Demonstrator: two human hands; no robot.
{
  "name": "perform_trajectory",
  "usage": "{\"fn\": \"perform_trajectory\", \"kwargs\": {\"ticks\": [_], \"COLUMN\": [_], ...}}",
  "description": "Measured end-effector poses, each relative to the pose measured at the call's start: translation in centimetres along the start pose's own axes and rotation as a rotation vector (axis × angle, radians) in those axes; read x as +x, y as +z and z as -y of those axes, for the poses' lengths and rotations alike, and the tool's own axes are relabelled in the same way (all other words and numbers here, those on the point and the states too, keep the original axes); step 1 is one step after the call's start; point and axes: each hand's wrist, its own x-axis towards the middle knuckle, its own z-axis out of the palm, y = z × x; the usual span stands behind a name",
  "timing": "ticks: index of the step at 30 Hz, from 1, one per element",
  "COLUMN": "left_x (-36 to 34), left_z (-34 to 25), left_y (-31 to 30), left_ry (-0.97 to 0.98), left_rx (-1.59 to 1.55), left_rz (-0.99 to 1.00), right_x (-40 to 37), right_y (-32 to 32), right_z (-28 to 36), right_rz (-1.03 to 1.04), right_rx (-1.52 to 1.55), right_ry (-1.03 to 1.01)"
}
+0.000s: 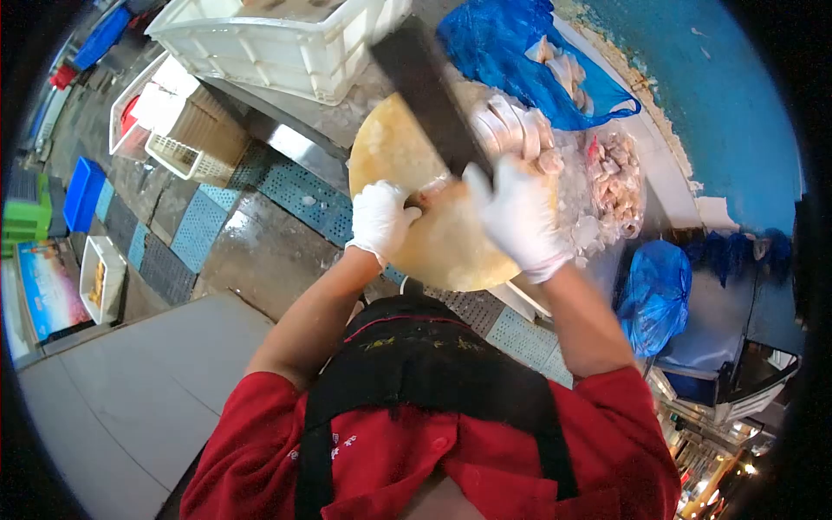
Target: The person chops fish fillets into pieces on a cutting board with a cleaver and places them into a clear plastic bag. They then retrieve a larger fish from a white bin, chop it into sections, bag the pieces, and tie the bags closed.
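My right hand (520,217), in a white glove, grips the handle of a cleaver (429,100). Its broad dark blade, smeared by motion, slants up and left over a round yellowish cutting board (390,143). On the board's left part, my gloved left hand (379,218) is closed, with a small reddish-brown piece (422,202) at its fingertips; what the palm holds is hidden. Pale cut pieces of flesh (511,128) lie in a row beyond the blade, near my right hand.
A white plastic crate (251,52) stands behind the board. To the right are a blue plastic bag (498,43), crushed ice (576,204) and a clear bag of pinkish pieces (617,178). Another blue bag (656,290) hangs lower right. Stacked baskets (195,130) stand on the wet floor at left.
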Motion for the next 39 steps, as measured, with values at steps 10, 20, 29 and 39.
{"fn": "perform_trajectory", "kwargs": {"ticks": [10,20,29,39], "left_x": [-0.3,14.5,7.8,9.0], "left_z": [-1.1,2.2,0.0,1.0], "left_y": [-2.8,-24.5,-0.8,3.6], "left_ry": [0.027,0.104,0.209,-0.216], "left_rx": [-0.118,-0.03,-0.25,-0.775], "left_rz": [0.133,-0.367,0.303,0.188], "right_x": [0.1,-7.9,-3.7,3.7], "right_y": [6.3,7.5,7.3,11.7], "right_z": [-4.6,-9.8,-11.3,-5.0], "right_rz": [0.151,0.143,0.137,0.019], "right_rx": [0.012,-0.222,-0.145,0.159], "right_ry": [0.015,-0.247,-0.191,0.099]}}
